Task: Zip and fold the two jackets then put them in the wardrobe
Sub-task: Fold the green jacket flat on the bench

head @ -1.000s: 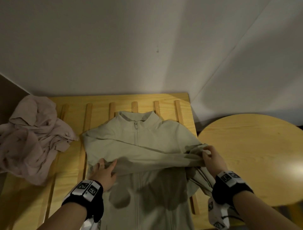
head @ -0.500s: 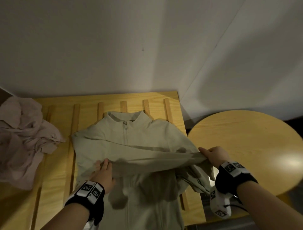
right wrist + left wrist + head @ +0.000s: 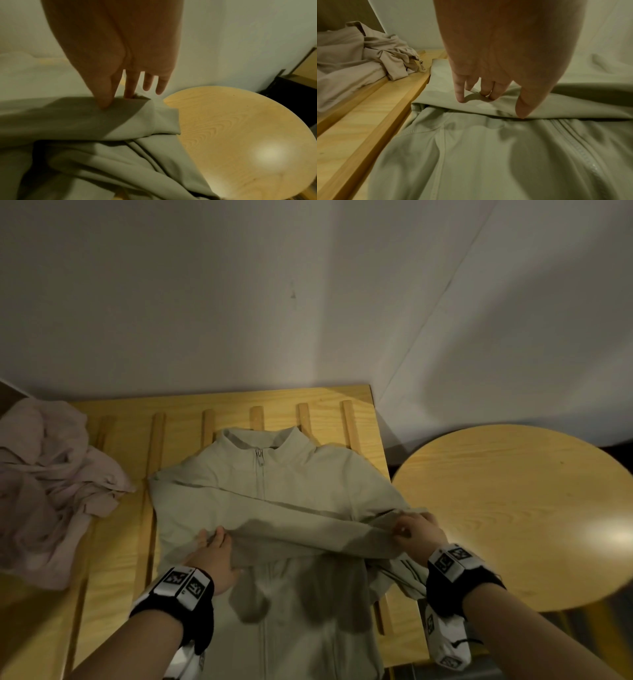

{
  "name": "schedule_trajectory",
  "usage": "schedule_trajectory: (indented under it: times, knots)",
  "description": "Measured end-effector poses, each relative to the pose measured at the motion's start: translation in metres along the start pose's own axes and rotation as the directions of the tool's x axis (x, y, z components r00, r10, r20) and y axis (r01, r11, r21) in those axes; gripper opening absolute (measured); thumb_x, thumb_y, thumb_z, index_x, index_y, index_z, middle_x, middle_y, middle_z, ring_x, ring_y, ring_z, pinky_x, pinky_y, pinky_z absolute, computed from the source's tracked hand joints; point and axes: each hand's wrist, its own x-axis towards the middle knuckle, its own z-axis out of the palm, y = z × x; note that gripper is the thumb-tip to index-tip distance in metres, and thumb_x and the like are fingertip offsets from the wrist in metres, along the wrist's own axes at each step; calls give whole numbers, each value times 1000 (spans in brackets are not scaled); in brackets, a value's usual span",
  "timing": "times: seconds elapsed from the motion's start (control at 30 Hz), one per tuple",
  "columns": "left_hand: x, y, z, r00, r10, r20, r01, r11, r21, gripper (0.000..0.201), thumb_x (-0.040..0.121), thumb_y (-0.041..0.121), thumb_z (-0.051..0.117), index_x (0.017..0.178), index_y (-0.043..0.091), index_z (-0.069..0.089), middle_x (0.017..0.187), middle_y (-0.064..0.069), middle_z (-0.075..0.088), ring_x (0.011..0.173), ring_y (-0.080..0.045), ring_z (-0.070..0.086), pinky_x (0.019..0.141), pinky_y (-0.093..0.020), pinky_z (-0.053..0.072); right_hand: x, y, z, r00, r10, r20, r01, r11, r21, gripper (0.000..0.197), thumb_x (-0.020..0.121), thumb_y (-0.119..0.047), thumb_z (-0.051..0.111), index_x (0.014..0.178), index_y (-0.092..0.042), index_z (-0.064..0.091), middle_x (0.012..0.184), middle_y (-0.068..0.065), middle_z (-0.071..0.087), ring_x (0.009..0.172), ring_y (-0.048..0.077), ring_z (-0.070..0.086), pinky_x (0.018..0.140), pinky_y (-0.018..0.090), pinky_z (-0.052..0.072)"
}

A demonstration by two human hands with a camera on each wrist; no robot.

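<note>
Fingers of the left hand (image 3: 214,556) press the pale green zipped jacket's (image 3: 274,484) sleeve (image 3: 301,529) flat, while the right hand (image 3: 416,534) pinches its cuff, probably tensioning the fold.

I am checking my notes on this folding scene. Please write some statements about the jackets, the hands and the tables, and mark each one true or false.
1. The green jacket is zipped up to the collar. True.
2. The pink jacket lies neatly folded. False: it is crumpled in a heap.
3. The right hand pinches the sleeve of the green jacket. True.
4. The left hand holds the pink jacket. False: it touches the green jacket's sleeve.
5. The pink jacket lies on the round table. False: it lies on the slatted table.
</note>
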Motion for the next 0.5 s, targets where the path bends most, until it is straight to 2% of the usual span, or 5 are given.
schedule_trajectory:
  times: [0.1, 0.2, 0.23, 0.4, 0.5]
  knots:
    - [2, 2, 0, 1000, -10, 0, 10, 1000, 13, 78, 95, 46, 40, 150, 9, -2, 158, -7, -9, 145, -35, -6, 119, -37, 10, -2, -3, 0, 996, 8, -92, 0, 996, 86, 26, 96, -35, 44, 106, -14, 58, 126, 8, 51, 125, 27, 35, 98, 35, 36]
    - [4, 3, 0, 1000, -19, -4, 19, 999, 50, 78, 95, 48, 37, 149, 8, -1, 158, -9, -8, 145, -35, -4, 119, -38, 9, -3, -10, -7, 984, 9, -177, 31, 975, 222, 23, 99, -35, 38, 96, -14, 47, 107, 13, 60, 100, 30, 55, 68, 29, 36]
    - [4, 3, 0, 1000, -20, -3, 20, 998, 51, 78, 95, 48, 37, 149, 7, -1, 158, -10, -7, 145, -35, -3, 119, -39, 8, -3, -12, -9, 980, 1, -200, 48, 970, 240, 20, 99, -34, 38, 95, -16, 44, 101, 13, 62, 95, 31, 58, 63, 30, 34]
    - [3, 5, -3, 999, -35, 11, 35, 999, 41, 79, 95, 50, 37, 150, 8, -1, 158, -8, -8, 144, -37, -4, 118, -38, 11, 5, -13, -22, 962, -58, -266, 155, 920, 360, 17, 95, -32, 48, 84, -20, 42, 83, 3, 56, 85, 29, 57, 69, 30, 38]
    - [1, 6, -3, 999, -44, 15, 43, 998, 41, 78, 96, 48, 37, 150, 8, -3, 158, -7, -9, 145, -36, -5, 119, -37, 11, 8, -8, -31, 967, -54, -251, 138, 934, 329, 26, 83, -47, 62, 77, -27, 48, 75, -9, 52, 78, 19, 54, 64, 28, 37]
